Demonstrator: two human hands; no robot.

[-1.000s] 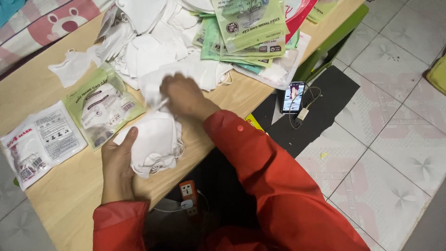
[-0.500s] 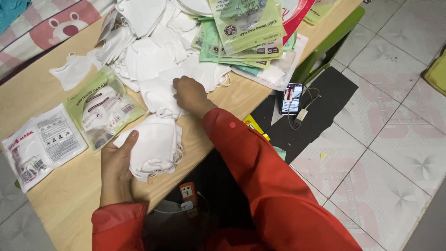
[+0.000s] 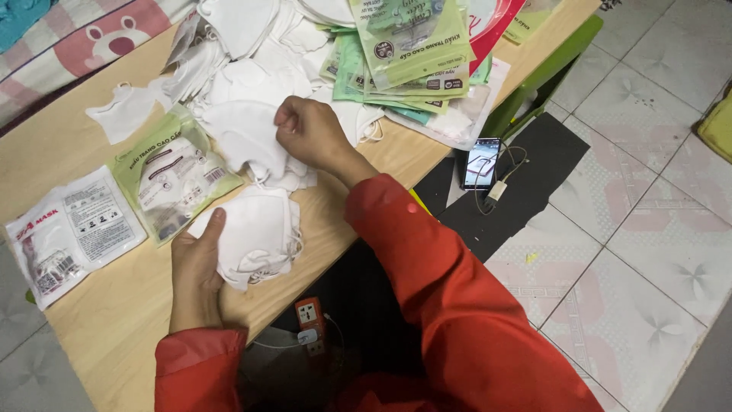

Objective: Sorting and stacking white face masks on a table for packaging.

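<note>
My left hand [image 3: 197, 275] grips a small stack of folded white face masks [image 3: 255, 233] at the near edge of the wooden table [image 3: 99, 320], thumb on top. My right hand [image 3: 309, 133] is closed on a loose white mask [image 3: 244, 133] at the edge of a big heap of white masks [image 3: 244, 53] in the table's middle. Both arms wear red sleeves.
A green mask packet [image 3: 171, 179] and a white one [image 3: 65, 233] lie left of my hands. A stack of green packets [image 3: 404, 46] sits at the far right. On the floor are a phone [image 3: 482, 162] on a black mat, a power strip [image 3: 311, 324], and a green chair [image 3: 541, 76].
My right hand has moved up from the stack into the heap and closed on a loose mask. My left hand has stayed on the stack.
</note>
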